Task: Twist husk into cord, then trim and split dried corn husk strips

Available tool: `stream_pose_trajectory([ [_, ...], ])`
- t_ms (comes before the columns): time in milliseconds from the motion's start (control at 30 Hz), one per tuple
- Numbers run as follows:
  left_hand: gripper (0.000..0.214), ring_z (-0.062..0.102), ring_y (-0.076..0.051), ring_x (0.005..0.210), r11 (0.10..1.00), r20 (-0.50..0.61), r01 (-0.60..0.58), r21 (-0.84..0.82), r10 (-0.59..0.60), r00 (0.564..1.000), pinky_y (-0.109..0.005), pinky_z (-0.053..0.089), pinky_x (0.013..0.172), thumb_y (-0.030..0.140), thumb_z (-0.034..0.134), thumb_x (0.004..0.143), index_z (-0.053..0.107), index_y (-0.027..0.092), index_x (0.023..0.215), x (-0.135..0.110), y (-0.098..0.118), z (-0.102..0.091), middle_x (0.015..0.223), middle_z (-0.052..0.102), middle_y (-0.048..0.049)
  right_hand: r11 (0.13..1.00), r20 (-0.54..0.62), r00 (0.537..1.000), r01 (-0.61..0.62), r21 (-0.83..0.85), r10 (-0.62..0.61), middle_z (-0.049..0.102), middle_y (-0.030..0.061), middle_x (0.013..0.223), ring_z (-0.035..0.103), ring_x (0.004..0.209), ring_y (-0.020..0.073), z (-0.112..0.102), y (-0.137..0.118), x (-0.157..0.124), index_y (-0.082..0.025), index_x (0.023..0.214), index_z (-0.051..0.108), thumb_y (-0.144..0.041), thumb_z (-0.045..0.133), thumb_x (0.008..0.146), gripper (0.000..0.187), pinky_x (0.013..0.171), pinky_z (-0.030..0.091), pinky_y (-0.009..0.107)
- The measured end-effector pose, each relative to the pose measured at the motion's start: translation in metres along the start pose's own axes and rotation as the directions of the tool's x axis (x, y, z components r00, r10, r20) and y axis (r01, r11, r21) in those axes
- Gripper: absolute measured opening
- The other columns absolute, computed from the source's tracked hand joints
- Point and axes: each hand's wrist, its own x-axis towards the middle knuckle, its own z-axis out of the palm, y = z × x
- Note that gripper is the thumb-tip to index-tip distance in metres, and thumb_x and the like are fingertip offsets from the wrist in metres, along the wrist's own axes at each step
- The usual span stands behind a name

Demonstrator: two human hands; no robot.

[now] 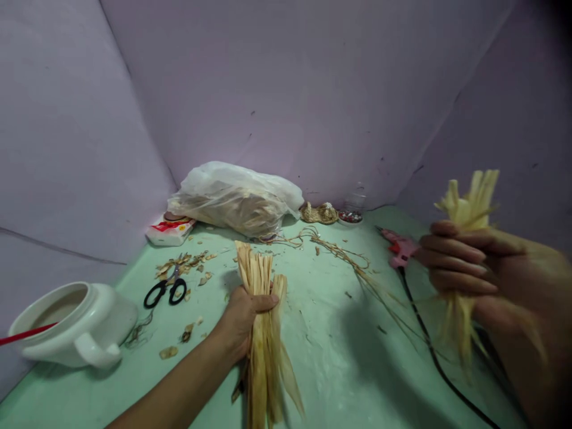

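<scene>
My left hand (243, 319) grips a bundle of dried corn husk strips (263, 333) near its upper end, the thumb across the front. The strips hang down past the lower edge of the view, some splaying to the right. Raised at the right, my right hand (469, 268) is closed around a shorter, paler bunch of husk strips (473, 205). Its ends stick out above and below the fist, the lower ones smeared by motion. A pink glue gun (401, 249) lies on the table just left of that hand, partly hidden by the fingers.
On the green tabletop (322, 369) lie black-handled scissors (167, 289) among husk scraps (179, 265). A white pot (84, 322) stands at left. At the back are a plastic bag (236, 199), a small box (170, 231), a woven piece (319, 213) and a clear container (351, 214). A black cord (429, 339) crosses the right side.
</scene>
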Motion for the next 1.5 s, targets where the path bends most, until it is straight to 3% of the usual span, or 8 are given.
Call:
stream_pose_trajectory([
  [100, 0.031, 0.052, -0.014, 0.045, 0.999, 0.019, -0.037, 0.000, 0.037, 0.999, -0.025, 0.042, 0.045, 0.012, 0.071, 0.044, 0.058, 0.013, 0.073, -0.001, -0.001, -0.001, 0.051, 0.057, 0.0018, 0.997, -0.017, 0.998, -0.069, -0.045, 0.068, 0.029, -0.0089, 0.040, 0.017, 0.035, -0.0028, 0.006, 0.033, 0.003, -0.013, 0.069, 0.057, -0.014, 0.052, 0.061, 0.009, 0.037, -0.002, 0.016],
  [167, 0.032, 0.053, -0.014, 0.047, 0.998, 0.045, -0.062, -0.002, 0.062, 0.997, -0.026, 0.043, 0.046, 0.012, 0.071, 0.046, 0.059, 0.012, 0.075, -0.001, -0.003, -0.001, 0.052, 0.058, 0.0008, 0.976, 0.012, 0.981, -0.192, -0.106, 0.194, 0.023, -0.0116, 0.041, 0.013, 0.035, -0.0023, 0.012, 0.075, 0.008, -0.015, 0.068, 0.055, -0.013, 0.066, 0.050, 0.021, 0.035, 0.000, 0.013],
  [233, 0.033, 0.056, -0.016, 0.050, 0.997, 0.095, -0.070, -0.013, 0.071, 0.993, -0.029, 0.045, 0.050, 0.012, 0.071, 0.047, 0.061, 0.010, 0.079, -0.001, -0.004, -0.002, 0.056, 0.061, -0.0018, 0.896, 0.030, 0.915, -0.385, -0.222, 0.402, 0.018, -0.0129, 0.041, 0.010, 0.036, -0.0015, 0.016, 0.116, 0.013, -0.016, 0.063, 0.048, -0.019, 0.073, 0.048, 0.029, 0.034, 0.001, 0.013],
  [367, 0.034, 0.060, -0.022, 0.060, 0.996, 0.226, -0.082, -0.040, 0.089, 0.970, -0.035, 0.048, 0.060, 0.011, 0.069, 0.051, 0.063, 0.008, 0.084, -0.003, -0.006, -0.001, 0.067, 0.066, -0.0081, 0.845, 0.102, 0.873, -0.423, -0.327, 0.476, 0.017, -0.0125, 0.044, 0.008, 0.038, 0.0000, 0.017, 0.158, 0.012, -0.017, 0.063, 0.041, -0.029, 0.073, 0.054, 0.035, 0.035, 0.000, 0.014],
  [967, 0.035, 0.061, -0.024, 0.064, 0.994, 0.248, -0.105, -0.003, 0.102, 0.963, -0.040, 0.049, 0.063, 0.010, 0.066, 0.054, 0.062, 0.007, 0.089, -0.008, -0.013, 0.004, 0.072, 0.067, -0.0101, 0.870, 0.034, 0.919, -0.359, -0.338, 0.393, 0.018, -0.0118, 0.044, 0.012, 0.039, 0.0010, 0.018, 0.159, 0.007, -0.019, 0.057, 0.035, -0.018, 0.056, 0.049, 0.023, 0.036, 0.005, 0.015],
  [1167, 0.028, 0.058, -0.018, 0.051, 0.997, 0.141, -0.079, -0.009, 0.079, 0.987, -0.032, 0.048, 0.052, 0.010, 0.068, 0.048, 0.060, 0.011, 0.074, -0.007, -0.008, 0.004, 0.057, 0.063, -0.0027, 0.875, 0.080, 0.896, -0.403, -0.269, 0.437, 0.017, -0.0115, 0.044, 0.011, 0.038, 0.0013, 0.014, 0.158, 0.010, -0.018, 0.055, 0.037, -0.018, 0.053, 0.048, 0.017, 0.034, 0.008, 0.014],
  [1400, 0.030, 0.052, -0.012, 0.042, 0.997, 0.081, -0.074, 0.014, 0.073, 0.994, -0.023, 0.040, 0.041, 0.012, 0.071, 0.045, 0.057, 0.012, 0.071, 0.001, -0.007, -0.001, 0.050, 0.057, 0.0016, 0.897, 0.161, 0.883, -0.429, -0.107, 0.441, 0.052, 0.0031, 0.056, 0.050, 0.051, 0.0106, 0.013, 0.137, 0.019, -0.014, 0.056, 0.050, -0.018, 0.046, 0.051, 0.007, 0.051, 0.043, 0.022],
  [1500, 0.030, 0.048, -0.010, 0.039, 0.997, 0.047, -0.071, 0.015, 0.070, 0.996, -0.021, 0.037, 0.039, 0.012, 0.071, 0.044, 0.057, 0.012, 0.071, 0.005, -0.008, -0.003, 0.047, 0.054, 0.0028, 0.905, 0.262, 0.871, -0.425, -0.019, 0.415, 0.040, -0.0029, 0.044, 0.040, 0.040, 0.0078, 0.013, 0.104, 0.019, -0.016, 0.052, 0.046, -0.017, 0.048, 0.053, 0.003, 0.046, 0.042, 0.024],
])
